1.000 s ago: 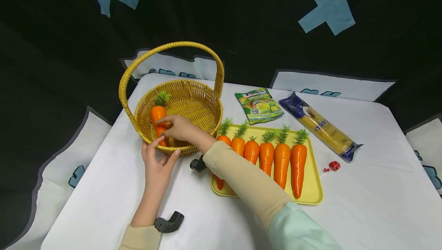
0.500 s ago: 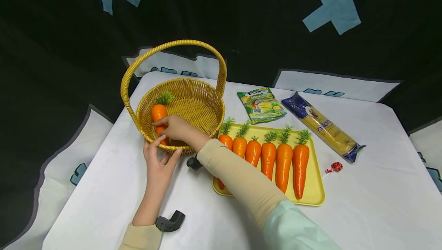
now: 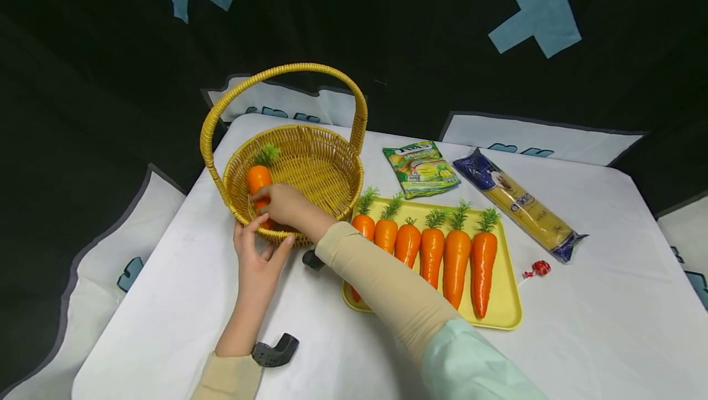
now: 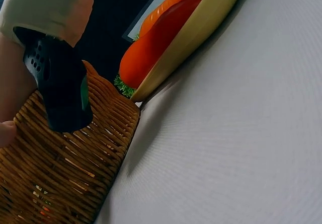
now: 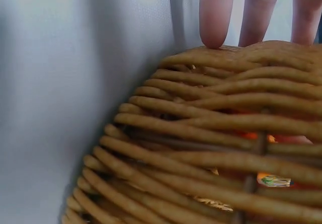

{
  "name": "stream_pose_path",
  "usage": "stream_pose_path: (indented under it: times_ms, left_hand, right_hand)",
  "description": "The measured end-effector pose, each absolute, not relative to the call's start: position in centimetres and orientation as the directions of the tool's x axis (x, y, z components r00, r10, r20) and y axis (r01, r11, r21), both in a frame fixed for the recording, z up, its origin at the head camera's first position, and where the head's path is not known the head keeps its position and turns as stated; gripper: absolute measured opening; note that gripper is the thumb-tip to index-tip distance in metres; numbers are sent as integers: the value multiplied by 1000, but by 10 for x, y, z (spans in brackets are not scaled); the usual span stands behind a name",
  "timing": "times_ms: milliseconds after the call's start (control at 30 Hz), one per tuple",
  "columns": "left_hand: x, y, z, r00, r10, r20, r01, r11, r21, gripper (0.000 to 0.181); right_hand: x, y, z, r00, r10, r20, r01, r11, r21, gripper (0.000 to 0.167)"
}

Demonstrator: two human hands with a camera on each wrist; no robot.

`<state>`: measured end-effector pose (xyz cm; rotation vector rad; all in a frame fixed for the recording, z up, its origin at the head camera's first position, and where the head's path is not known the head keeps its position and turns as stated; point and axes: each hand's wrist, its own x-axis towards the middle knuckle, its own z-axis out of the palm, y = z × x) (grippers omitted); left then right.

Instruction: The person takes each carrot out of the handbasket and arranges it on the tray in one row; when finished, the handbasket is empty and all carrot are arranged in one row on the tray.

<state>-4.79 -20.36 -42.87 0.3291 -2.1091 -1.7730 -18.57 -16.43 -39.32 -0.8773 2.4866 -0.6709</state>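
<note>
In the head view, a wicker basket with a tall arched handle stands at the left of the white table. A glossy orange carrot with feathery green leaves lies inside against the left wall. My right hand reaches over the near rim and pinches its lower part, which the fingers partly hide. Below, my left hand presses its spread fingers and thumb against the near outside of the basket. The right wrist view shows straight fingers touching the wicker. Only a thumb tip shows in the left wrist view.
A yellow tray holding several carrots stands right of the basket, partly under my right forearm. Behind it lie a green candy bag and a pasta pack. A red lollipop sits beside the tray.
The head view has shifted slightly. My right hand has moved a little left relative to the basket, and the carrot's leafy top leans slightly more to the right. My left hand stays against the basket.
</note>
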Motion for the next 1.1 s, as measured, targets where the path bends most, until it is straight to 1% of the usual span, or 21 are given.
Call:
stream_pose_path:
  times_ms: [133, 333, 400, 567, 767, 967, 1100]
  left_hand:
    - [-51, -206, -439, -904, -403, 142, 67, 194, 979, 56]
    - [-53, -207, -445, -897, -409, 171, 95, 199, 975, 56]
    - [-53, -207, -444, -896, -409, 171, 95, 200, 975, 57]
    - [-51, -205, -434, -906, -392, 160, 92, 188, 978, 59]
    - [-45, -199, -410, -915, -378, 141, 80, 174, 982, 58]
    - [-43, -196, -405, -916, -388, 104, 44, 160, 986, 57]
    - [-44, -197, -408, -917, -390, 87, 30, 149, 988, 57]
  right_hand:
    - [-187, -157, -392, -744, -636, -204, -405, 673, -619, 32]
    - [-189, -141, -386, -745, -643, -179, -390, 637, -665, 33]
    - [-190, -135, -382, -745, -647, -163, -377, 609, -698, 33]
    - [-192, -111, -369, -766, -632, -118, -324, 538, -778, 31]
    - [-191, -80, -355, -794, -605, -48, -313, 477, -821, 31]
    - [-188, -51, -349, -796, -606, -2, -300, 398, -867, 34]
    - [-182, -30, -348, -812, -584, 6, -274, 372, -887, 34]
